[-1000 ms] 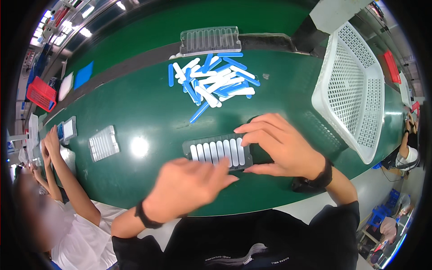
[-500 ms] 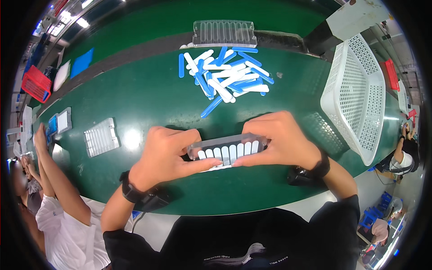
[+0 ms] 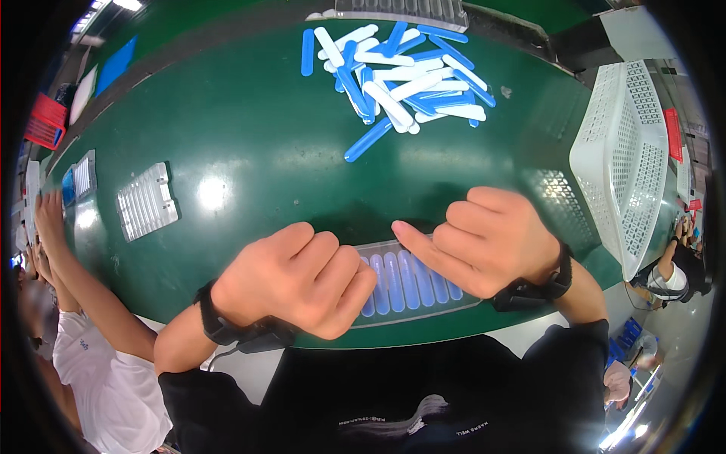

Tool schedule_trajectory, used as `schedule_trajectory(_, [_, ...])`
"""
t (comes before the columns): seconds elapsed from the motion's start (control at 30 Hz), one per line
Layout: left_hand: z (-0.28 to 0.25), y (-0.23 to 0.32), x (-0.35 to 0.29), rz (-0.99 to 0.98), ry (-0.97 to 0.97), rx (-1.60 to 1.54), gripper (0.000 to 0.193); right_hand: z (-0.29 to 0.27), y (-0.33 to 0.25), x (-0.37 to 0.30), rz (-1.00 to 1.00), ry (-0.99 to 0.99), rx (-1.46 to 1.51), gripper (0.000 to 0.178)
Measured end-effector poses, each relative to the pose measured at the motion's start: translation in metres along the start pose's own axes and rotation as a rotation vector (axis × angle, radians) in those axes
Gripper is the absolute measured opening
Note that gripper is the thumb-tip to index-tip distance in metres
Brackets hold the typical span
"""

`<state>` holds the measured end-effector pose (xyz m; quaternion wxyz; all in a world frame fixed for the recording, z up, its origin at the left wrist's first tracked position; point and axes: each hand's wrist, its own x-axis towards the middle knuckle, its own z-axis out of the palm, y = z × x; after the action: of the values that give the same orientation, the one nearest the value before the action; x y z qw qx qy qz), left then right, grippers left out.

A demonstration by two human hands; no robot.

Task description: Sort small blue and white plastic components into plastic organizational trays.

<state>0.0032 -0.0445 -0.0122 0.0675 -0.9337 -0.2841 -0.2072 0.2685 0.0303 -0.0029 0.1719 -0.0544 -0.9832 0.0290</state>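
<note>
A clear plastic tray (image 3: pixel 395 281) with a row of rounded strips, now looking pale blue-violet, lies near the table's front edge beneath my hands. Over its left end is my left hand (image 3: pixel 302 280), a fist with knuckles up. Its thumb and whatever it may grip are hidden. My right hand (image 3: pixel 484 238) hovers over the right end, fingers curled, thumb stretched across toward the far rim. Whether either hand touches the tray I cannot tell. Farther off is a loose pile of blue and white strips (image 3: pixel 408 83).
An empty ribbed clear tray (image 3: pixel 147 203) is at left; another clear tray (image 3: pixel 408 11) stands at the back. A white perforated basket (image 3: pixel 597 151) is tilted at right. On the left a co-worker's arm (image 3: pixel 98 280) reaches over the green table (image 3: pixel 249 166), beside a smaller tray (image 3: pixel 83 174).
The filled tray has gone from upright between my fingers and thumbs to lying flatter and nearer, its strips now bluish instead of white. My hands have turned knuckles up. The view has shifted.
</note>
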Motion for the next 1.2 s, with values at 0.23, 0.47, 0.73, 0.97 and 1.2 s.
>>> schedule_trajectory(0.23, [0.006, 0.000, -0.001, 0.048, 0.096, 0.039, 0.025, 0.005, -0.004, -0.003, -0.037, 0.102, -0.122, 0.026])
schedule_trajectory(0.47, [0.007, -0.001, -0.001, 0.035, 0.110, 0.025, 0.025, 0.011, -0.003, -0.005, -0.027, 0.145, -0.131, 0.026])
schedule_trajectory(0.73, [0.008, 0.000, -0.004, -0.026, 0.112, 0.006, 0.028, 0.008, -0.001, -0.002, -0.028, 0.116, -0.106, 0.030])
schedule_trajectory(0.97, [0.011, 0.002, -0.006, -0.065, 0.120, -0.033, 0.030, 0.002, -0.001, -0.001, -0.019, 0.076, -0.096, 0.030])
schedule_trajectory(1.2, [0.011, 0.000, -0.004, -0.063, 0.113, -0.028, 0.028, 0.003, 0.000, 0.000, 0.002, 0.101, -0.107, 0.028])
